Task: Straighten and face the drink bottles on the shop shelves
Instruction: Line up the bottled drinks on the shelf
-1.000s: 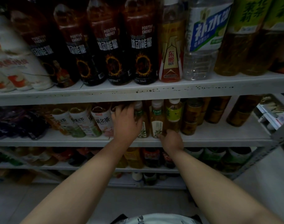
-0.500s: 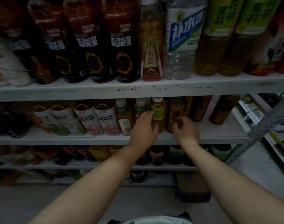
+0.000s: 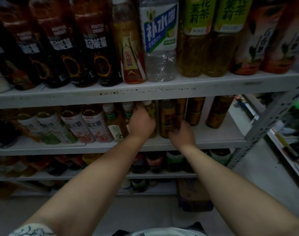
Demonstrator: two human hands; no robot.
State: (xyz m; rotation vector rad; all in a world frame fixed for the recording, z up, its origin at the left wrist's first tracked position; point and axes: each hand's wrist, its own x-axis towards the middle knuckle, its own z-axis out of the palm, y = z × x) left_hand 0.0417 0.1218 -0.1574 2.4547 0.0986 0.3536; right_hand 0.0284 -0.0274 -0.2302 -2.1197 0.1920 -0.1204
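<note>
Hands at work on the white metal middle shelf (image 3: 216, 135). My left hand (image 3: 142, 124) grasps a small clear plastic bottle (image 3: 151, 111) of amber drink with a white cap and a yellow-green label, which stands upright near the shelf's front edge. My right hand (image 3: 181, 134), just beside the left, curls its fingers (image 3: 172, 132) round the lower part of a dark gold cylindrical can (image 3: 167, 116) standing directly right of that bottle. More gold cans (image 3: 195, 111) stand further right on the same shelf. To the left of my left hand stand white-capped tea bottles (image 3: 112, 121), then pink-and-white labelled bottles (image 3: 94, 126). On the upper shelf (image 3: 145, 92) stand tall black-labelled dark bottles (image 3: 96, 48), a clear water bottle with a blue-and-white label (image 3: 159, 40), and large green-labelled bottles of amber tea (image 3: 208, 40).
</note>
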